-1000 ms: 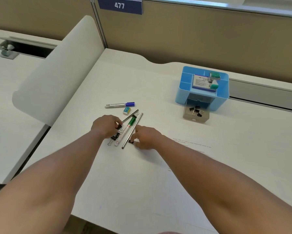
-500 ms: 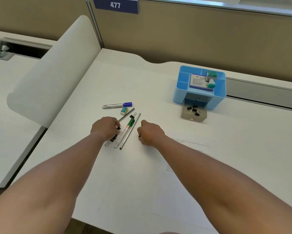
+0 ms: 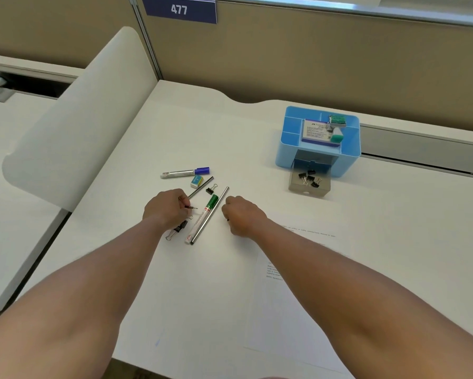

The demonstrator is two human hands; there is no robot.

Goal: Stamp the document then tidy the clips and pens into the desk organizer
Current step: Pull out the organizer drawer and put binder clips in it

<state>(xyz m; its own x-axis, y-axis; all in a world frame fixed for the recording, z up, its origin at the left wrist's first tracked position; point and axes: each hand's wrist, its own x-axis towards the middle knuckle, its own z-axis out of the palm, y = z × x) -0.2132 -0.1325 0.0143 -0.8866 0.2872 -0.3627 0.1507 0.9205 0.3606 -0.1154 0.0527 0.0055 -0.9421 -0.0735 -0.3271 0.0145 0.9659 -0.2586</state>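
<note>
My left hand [image 3: 166, 209] is curled, pinching a small binder clip whose wire tip pokes out by the fingers. Two more binder clips [image 3: 178, 230] lie just under that hand. My right hand [image 3: 242, 218] is a closed fist with a bit of a black binder clip showing at its lower left edge. Between the hands lie a green-capped marker [image 3: 203, 218] and a silver pen [image 3: 211, 214]. Beyond them are a loose binder clip [image 3: 210, 189], a black pen [image 3: 201, 186] and a blue-capped marker [image 3: 184, 172]. The blue desk organizer [image 3: 287, 149] stands at the back right, its grey drawer [image 3: 308, 189] pulled open with several clips inside.
A small eraser [image 3: 196, 181] lies by the black pen. A stamp [image 3: 336, 126] and a card box sit in the organizer's top. The printed document [image 3: 298, 291] lies under my right forearm. A white curved divider [image 3: 74, 127] bounds the desk's left side, a partition wall the back.
My right hand closed over a black clip by the silver pen and lifted slightly. My left hand drew a clip out of the pile. The view shifted a little.
</note>
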